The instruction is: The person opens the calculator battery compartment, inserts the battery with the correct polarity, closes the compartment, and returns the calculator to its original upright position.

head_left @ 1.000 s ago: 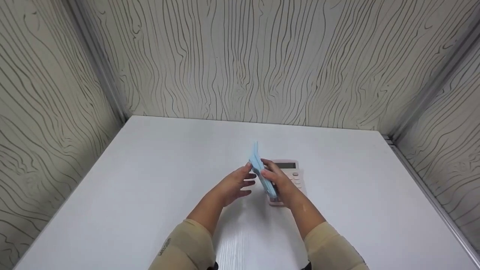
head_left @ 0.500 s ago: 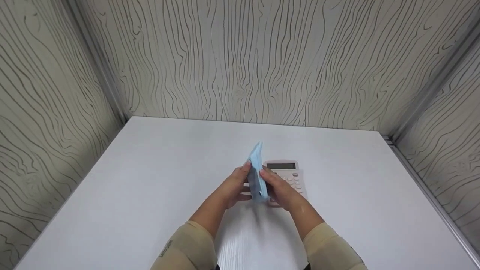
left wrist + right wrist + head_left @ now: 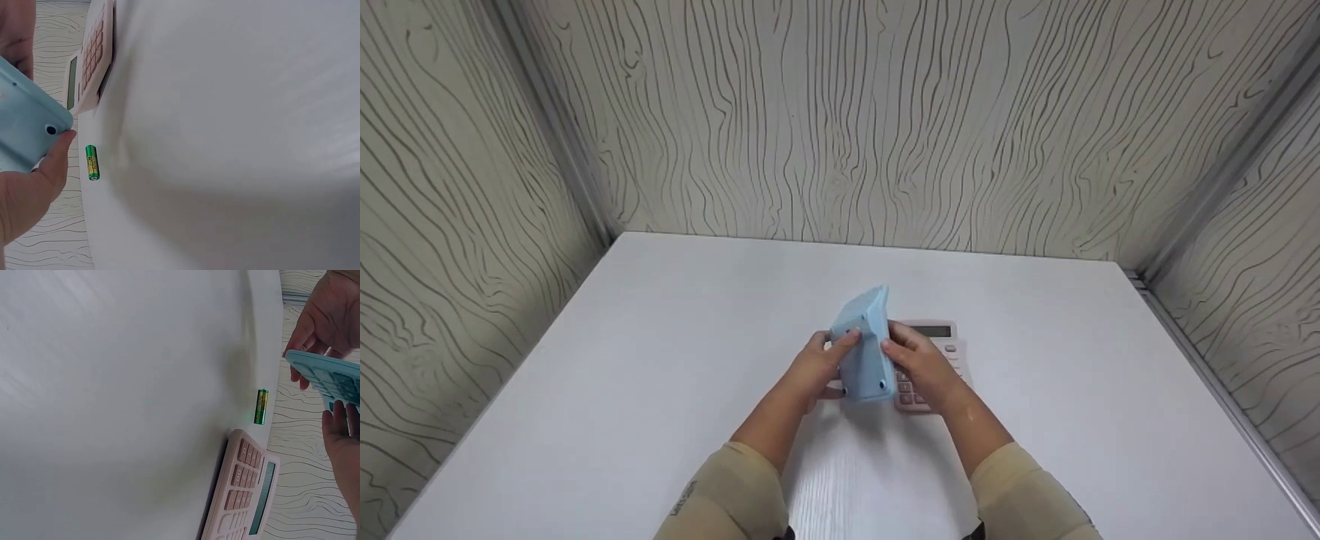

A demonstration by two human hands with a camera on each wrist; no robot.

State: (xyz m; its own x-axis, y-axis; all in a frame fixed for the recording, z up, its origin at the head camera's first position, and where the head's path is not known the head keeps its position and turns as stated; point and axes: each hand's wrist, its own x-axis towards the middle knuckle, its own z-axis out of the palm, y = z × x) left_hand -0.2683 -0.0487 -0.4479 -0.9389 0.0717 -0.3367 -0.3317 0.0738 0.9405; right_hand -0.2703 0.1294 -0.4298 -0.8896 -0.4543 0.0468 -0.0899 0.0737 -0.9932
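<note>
Both hands hold a light-blue calculator (image 3: 866, 364) tilted above the table, its back turned toward the head camera. The left hand (image 3: 814, 371) grips its left side, thumb lying across the back. On the right edge, the right hand (image 3: 926, 367) has its thumb against the rim and fingers on the key side; those fingertips touch near the keys in the right wrist view. A pink calculator (image 3: 952, 356) lies keys up on the table, partly behind the right hand. A green-and-gold battery (image 3: 92, 162) lies on the table in both wrist views, hidden in the head view.
The white table (image 3: 660, 337) carries these things. Wood-patterned panels (image 3: 840, 120) stand behind it and at both sides, with metal frame strips (image 3: 559, 127) at the corners.
The blue calculator has turned from nearly edge-on to show its back. The left hand has moved from loosely spread fingers beside it to a grip with the thumb on the back.
</note>
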